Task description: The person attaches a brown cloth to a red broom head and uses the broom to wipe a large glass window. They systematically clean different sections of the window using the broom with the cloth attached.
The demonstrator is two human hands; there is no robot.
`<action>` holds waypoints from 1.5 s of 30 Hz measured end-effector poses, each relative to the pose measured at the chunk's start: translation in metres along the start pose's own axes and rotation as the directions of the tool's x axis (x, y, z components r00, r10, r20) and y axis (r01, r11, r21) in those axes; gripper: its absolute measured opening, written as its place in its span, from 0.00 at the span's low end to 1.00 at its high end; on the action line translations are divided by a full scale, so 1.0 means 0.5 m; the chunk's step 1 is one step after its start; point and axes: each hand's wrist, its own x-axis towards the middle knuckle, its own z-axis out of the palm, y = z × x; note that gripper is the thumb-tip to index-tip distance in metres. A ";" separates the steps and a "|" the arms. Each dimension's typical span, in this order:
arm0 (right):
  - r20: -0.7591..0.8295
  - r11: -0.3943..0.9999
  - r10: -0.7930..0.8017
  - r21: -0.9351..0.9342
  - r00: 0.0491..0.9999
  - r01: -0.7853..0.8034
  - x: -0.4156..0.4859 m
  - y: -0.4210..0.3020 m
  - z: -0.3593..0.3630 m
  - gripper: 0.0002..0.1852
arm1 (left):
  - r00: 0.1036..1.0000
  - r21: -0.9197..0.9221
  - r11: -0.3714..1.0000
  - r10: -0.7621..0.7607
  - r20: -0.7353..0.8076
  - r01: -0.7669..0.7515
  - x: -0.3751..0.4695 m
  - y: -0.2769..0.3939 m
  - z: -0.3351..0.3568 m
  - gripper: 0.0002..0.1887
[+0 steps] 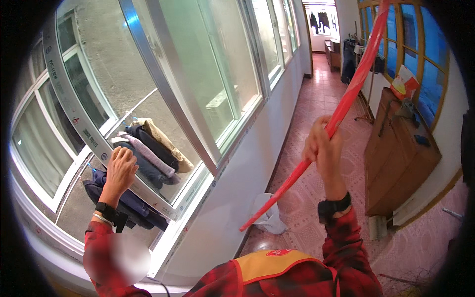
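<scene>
My right hand (324, 146) is closed around a long pole wrapped in red plastic (354, 83), which slants from the upper right down to the lower middle. My left hand (120, 167), fingers bent, is at the edge of a sliding window sash frame (87, 139) that bears printed film; whether it grips the frame I cannot tell. Beyond the window, clothes (146, 152) hang on a rail outside. The pole's lower end is in front of a white plastic bag (269, 215) on the floor.
A white wall (237, 193) runs below the windows along a pink tiled corridor (323, 100). On the right stands a brown wooden cabinet (397, 163) with a red and white bag (404, 82) and small items on top. Twigs or bristles (415, 280) lie at the lower right.
</scene>
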 end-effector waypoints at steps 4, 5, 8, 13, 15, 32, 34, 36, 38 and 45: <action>-0.043 0.993 0.114 -0.019 0.993 -0.115 -0.123 0.094 0.003 0.09 | 0.996 0.060 0.996 0.068 0.066 -0.072 -0.023 -0.004 0.007 0.07; -0.060 0.990 0.142 -0.012 0.988 -0.143 -0.154 0.118 0.014 0.08 | 0.994 0.061 0.995 0.072 0.081 -0.077 -0.026 -0.006 0.007 0.07; -0.010 0.972 0.236 0.008 0.972 -0.236 -0.238 0.163 0.050 0.05 | 0.992 0.030 0.993 0.115 0.046 -0.117 -0.033 -0.012 0.006 0.08; 0.032 0.907 0.418 0.037 0.908 -0.419 -0.305 0.203 0.101 0.03 | 0.982 0.045 0.982 0.183 0.050 -0.185 -0.043 -0.020 -0.001 0.10; 0.051 0.884 0.462 0.054 0.885 -0.464 -0.315 0.213 0.112 0.03 | 0.988 0.070 0.985 0.154 0.019 -0.155 -0.060 -0.017 -0.005 0.09; 0.266 0.876 0.435 0.096 0.860 -0.472 -0.315 0.217 0.112 0.04 | 0.958 0.175 0.942 -0.288 -0.010 0.285 -0.321 -0.029 -0.142 0.09; 0.274 0.873 0.448 0.069 0.851 -0.482 -0.300 0.215 0.085 0.04 | 0.943 0.190 0.925 -0.332 -0.018 0.329 -0.343 -0.032 -0.145 0.08; 0.234 0.880 0.456 0.026 0.859 -0.474 -0.283 0.212 0.040 0.04 | 0.924 0.194 0.905 -0.380 -0.036 0.380 -0.370 -0.034 -0.143 0.08; 0.193 0.902 0.430 -0.047 0.882 -0.429 -0.258 0.211 -0.014 0.03 | 0.915 0.236 0.885 -0.389 -0.101 0.402 -0.401 -0.037 -0.137 0.08; 0.039 0.923 0.376 -0.102 0.926 -0.371 -0.171 0.219 -0.195 0.05 | 0.736 0.424 0.617 -0.642 -0.215 0.663 -0.495 -0.037 -0.134 0.06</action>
